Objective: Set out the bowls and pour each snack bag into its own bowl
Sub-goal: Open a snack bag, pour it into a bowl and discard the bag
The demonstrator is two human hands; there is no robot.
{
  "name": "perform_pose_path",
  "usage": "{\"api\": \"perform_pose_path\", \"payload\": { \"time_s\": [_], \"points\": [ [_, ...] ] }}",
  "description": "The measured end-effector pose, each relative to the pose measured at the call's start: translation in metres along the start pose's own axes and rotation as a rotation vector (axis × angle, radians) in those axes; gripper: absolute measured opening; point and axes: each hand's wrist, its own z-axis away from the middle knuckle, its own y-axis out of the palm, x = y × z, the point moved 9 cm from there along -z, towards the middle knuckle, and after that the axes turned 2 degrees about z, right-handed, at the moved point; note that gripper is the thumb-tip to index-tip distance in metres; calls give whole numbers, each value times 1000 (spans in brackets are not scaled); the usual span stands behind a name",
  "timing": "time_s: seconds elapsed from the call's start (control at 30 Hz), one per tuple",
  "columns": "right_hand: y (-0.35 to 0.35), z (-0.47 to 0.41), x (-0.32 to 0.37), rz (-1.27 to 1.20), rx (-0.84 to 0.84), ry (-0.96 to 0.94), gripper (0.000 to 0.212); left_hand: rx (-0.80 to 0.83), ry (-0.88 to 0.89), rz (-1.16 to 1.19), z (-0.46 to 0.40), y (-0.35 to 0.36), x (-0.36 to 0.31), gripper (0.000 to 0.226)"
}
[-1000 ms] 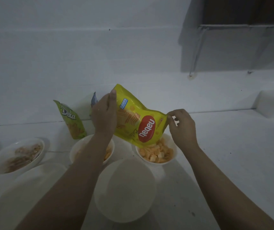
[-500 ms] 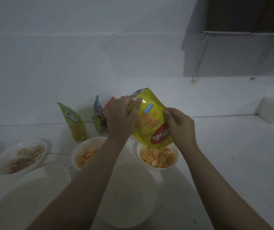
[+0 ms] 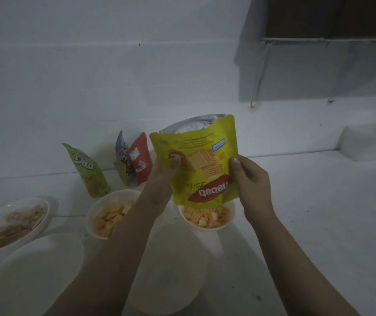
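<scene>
I hold a yellow snack bag (image 3: 199,163) upside down above a white bowl (image 3: 206,218) filled with orange wafer cubes. The bag's silver inside shows at its top edge. My left hand (image 3: 165,172) pinches the bag's left side with the thumb on its front. My right hand (image 3: 249,179) grips the right edge. A second white bowl (image 3: 108,215) of orange cubes sits to the left, partly behind my left forearm. An empty white bowl (image 3: 171,267) stands nearer to me, between my arms.
A green bag (image 3: 89,172), a grey-blue bag (image 3: 123,165) and a red bag (image 3: 140,158) stand against the white wall. An oval dish (image 3: 11,224) with brownish snacks lies at the left. A large white plate (image 3: 29,272) sits at the lower left.
The yellow bag has turned from a slanted pouring tilt to flat and face-on above the right bowl. My left hand moved from its top to its left side; the right hand grips its right edge.
</scene>
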Motion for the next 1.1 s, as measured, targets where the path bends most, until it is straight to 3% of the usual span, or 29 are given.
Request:
{"api": "perform_pose_path", "payload": {
  "time_s": [0.07, 0.13, 0.4, 0.6, 0.7, 0.8, 0.87, 0.97, 1.1],
  "points": [
    [3, 3, -1, -49, 23, 18, 23, 15, 1, -3, 0, 7, -6, 35],
    [3, 3, -2, -67, 38, 38, 22, 28, 5, -13, 0, 11, -8, 28],
    [-3, -5, -5, -95, 82, 133, 23, 86, -9, 11, -6, 8, -17, 57],
    [7, -6, -1, -83, 179, 175, 24, 70, -33, -51, -11, 8, -23, 26],
    [12, -9, 13, -212, 228, 193, 26, 90, -55, -124, -10, 10, -23, 28],
    [5, -10, 20, -217, 119, 154, 23, 146, -65, -142, -7, 13, -23, 51],
    [0, -9, 18, -206, 52, 145, 22, 174, -65, -136, -7, 15, -26, 53],
    [-3, -7, 20, -209, 23, 132, 23, 153, -45, -171, -7, 18, -32, 38],
    [5, -5, 27, -149, 148, 120, 32, 26, -15, -158, -12, 9, -37, 20]
  ]
}}
